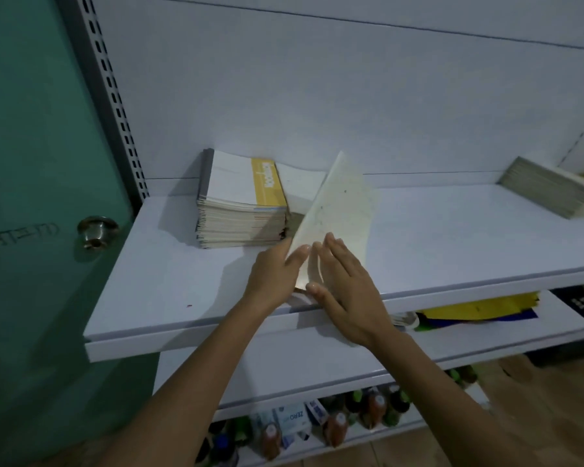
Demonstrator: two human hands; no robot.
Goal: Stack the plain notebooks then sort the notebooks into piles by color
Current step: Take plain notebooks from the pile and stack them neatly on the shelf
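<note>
White shelving is standing beside a teal door (pixel 31 163), and the work is happening on the upper shelf (pixel 182 298). A plain notebook (pixel 338 210) is rising tilted from the shelf's front edge toward the back wall. The left hand (pixel 277 274) is pinching its near-left edge, fingers curled over the cover and the thumb mostly hidden behind. The right hand (pixel 348 291) is lying flat against the cover with its fingers straight, pressing and not gripping.

That is probably the weak point. The notebook's lower end seems to be hanging past the front edge, so a slackening pinch could let it slide off toward the lower shelves (pixel 486 335).

A tall stack (pixel 240 217) is sitting just beside it near the back-left corner, its edges slightly ragged. A swinging corner could be nudging that stack askew. Its top cover is showing a yellow band, so dropping the plain notebook there would likely be mixing piles.
</note>
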